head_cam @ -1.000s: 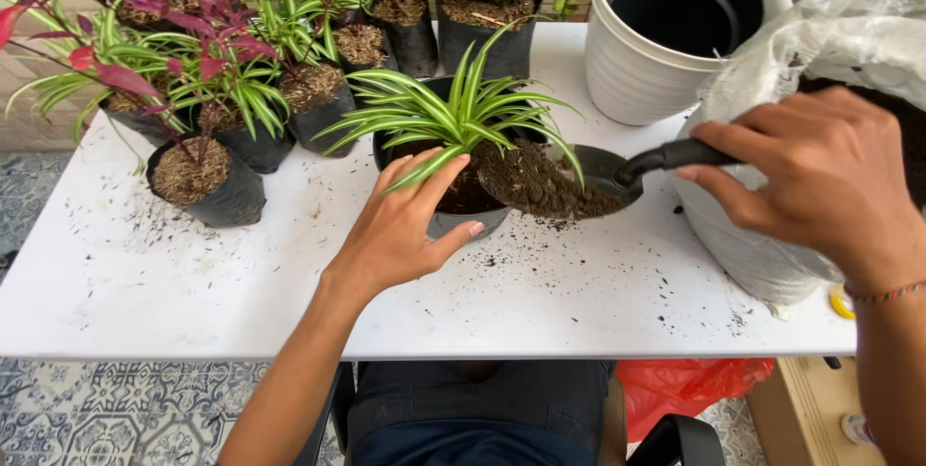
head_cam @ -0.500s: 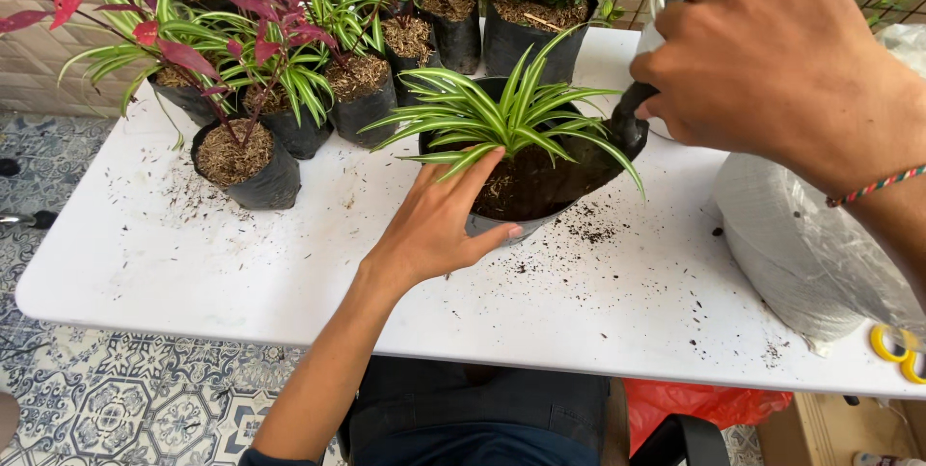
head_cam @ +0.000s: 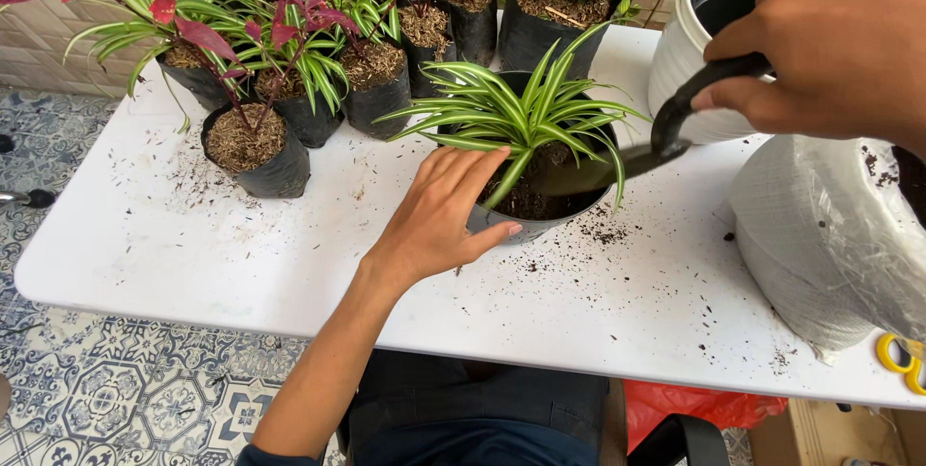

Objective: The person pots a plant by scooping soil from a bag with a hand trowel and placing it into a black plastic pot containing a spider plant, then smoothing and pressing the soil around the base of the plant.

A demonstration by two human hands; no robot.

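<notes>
You're bracing the pot [head_cam: 540, 220] with your open left hand [head_cam: 439, 220] at 9 o'clock, your right hand [head_cam: 830, 41] closed on the trowel [head_cam: 666, 133]; keep tipping slowly.

A row of small plants in black bags [head_cam: 289, 109] stands along the far edge of the white table [head_cam: 241, 263]. A white pot [head_cam: 709, 70] sits near the far right corner. Yellow scissors [head_cam: 902, 360] lie at the right edge. Loose soil [head_cam: 617, 234] speckles the tabletop.
</notes>
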